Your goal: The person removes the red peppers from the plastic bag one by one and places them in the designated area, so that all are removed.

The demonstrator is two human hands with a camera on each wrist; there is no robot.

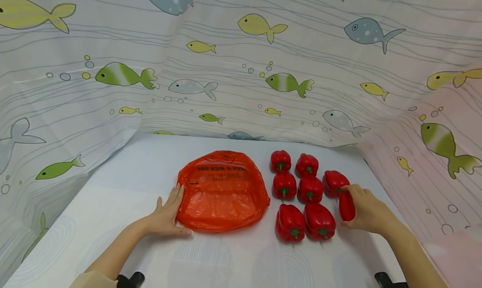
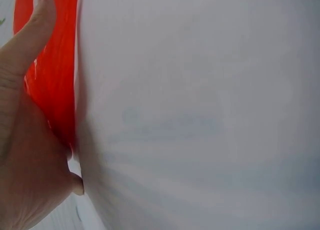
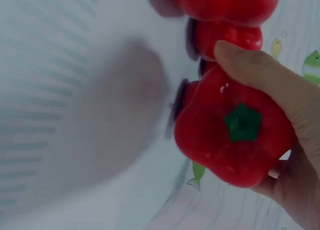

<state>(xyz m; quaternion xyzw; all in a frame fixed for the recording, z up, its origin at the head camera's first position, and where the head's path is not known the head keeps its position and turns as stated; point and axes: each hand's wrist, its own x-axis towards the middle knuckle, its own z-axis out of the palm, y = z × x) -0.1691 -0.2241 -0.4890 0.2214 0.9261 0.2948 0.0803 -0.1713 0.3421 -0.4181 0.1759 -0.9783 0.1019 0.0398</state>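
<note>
A puffed-out, see-through orange-red plastic bag (image 1: 223, 212) with dark printing lies on the table. My left hand (image 1: 165, 215) rests against its left side, fingers extended and thumb apart along the near edge; the left wrist view shows the same hand (image 2: 30, 155) touching the bag (image 2: 57, 70). To the right, my right hand (image 1: 370, 208) grips a red bell pepper (image 1: 347, 206). In the right wrist view this bell pepper (image 3: 215, 135) shows its green stem, with the thumb over one side and fingers behind. Several other red bell peppers (image 1: 290, 223) stand between bag and right hand.
The peppers stand close together in rough rows, one pepper (image 1: 334, 182) just behind the held one. A white table (image 1: 241, 263) with faint patterns lies beneath. Fish-printed cloth (image 1: 226, 70) hangs at the back and both sides.
</note>
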